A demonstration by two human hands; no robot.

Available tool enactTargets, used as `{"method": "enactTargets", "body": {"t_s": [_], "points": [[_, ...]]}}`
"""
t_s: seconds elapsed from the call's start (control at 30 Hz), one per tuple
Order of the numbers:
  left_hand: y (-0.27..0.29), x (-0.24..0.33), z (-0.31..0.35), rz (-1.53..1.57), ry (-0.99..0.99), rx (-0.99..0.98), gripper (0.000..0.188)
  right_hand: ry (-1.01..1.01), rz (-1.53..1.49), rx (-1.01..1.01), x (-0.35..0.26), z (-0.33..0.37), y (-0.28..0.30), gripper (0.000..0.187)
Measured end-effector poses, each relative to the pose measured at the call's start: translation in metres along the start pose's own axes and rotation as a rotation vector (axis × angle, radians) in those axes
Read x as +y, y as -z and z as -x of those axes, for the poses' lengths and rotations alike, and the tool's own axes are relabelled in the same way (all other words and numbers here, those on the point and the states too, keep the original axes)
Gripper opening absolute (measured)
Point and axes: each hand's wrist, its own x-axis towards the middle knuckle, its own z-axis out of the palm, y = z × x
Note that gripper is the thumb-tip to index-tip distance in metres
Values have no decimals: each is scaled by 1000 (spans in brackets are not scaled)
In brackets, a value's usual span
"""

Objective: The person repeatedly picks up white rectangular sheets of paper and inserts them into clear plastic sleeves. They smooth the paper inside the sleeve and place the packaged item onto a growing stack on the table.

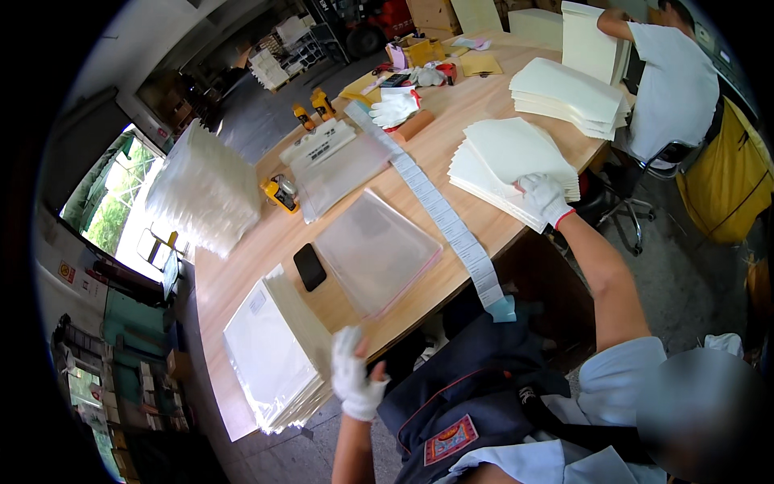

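Observation:
My right hand (546,198), in a white glove with a red cuff edge, is at the near edge of a fanned stack of cream paper sheets (504,153). Its fingers are bent, pinching the edge of the top sheets. My left hand (355,377), also gloved with bare fingertips showing, hovers beside a thick stack of sheets in transparent sleeves (270,347); its fingers are apart and nothing is in them. Between the hands lie a pile of transparent plastic sleeves (379,250) and a long strip of printed labels (439,206), whose end hangs over the table edge.
A black phone (310,267) rests beside the sleeves. Farther back are more plastic bags (343,173), yellow bottles (280,194), and spare gloves (393,109). A second cream stack (568,93) stands at the right, near a seated person (673,89). A large plastic-wrapped bundle (201,189) borders the table's left.

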Motion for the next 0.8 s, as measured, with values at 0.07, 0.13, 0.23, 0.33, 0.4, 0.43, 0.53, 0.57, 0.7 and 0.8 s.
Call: {"method": "enactTargets", "body": {"t_s": [0.07, 0.13, 0.23, 0.33, 0.4, 0.43, 0.53, 0.57, 0.7, 0.8], "points": [[-35, 1, -7, -35, 73, -178, 54, -21, 35, 80, -11, 2, 26, 12], [-74, -23, 5, -48, 211, -232, 60, 24, 65, 213, -19, 16, 48, 11], [-111, -56, 2, -172, 253, -288, 60, 122, 107, 333, -32, 67, 51, 12], [-128, -81, -2, -326, 220, -419, 60, -6, -134, 362, -64, 99, 81, 26], [-134, -76, -9, -411, 151, -435, 54, -560, -381, 438, -34, 132, 42, 32], [-132, -72, -14, -389, 146, -449, 52, -931, -606, 416, -28, 136, 32, 35], [-128, -73, -19, -381, 98, -393, 38, -1513, -1466, 187, -25, 98, 55, 37], [-128, -71, -30, -402, 181, -494, 37, -1467, -1484, 128, -11, 92, 51, 35], [-124, -66, -55, -474, 424, -644, 30, -1238, -1425, 163, 10, 84, 42, 18], [-128, -87, -54, -456, 470, -597, 29, -1128, -1482, 324, 2, 75, 46, 7]]}}
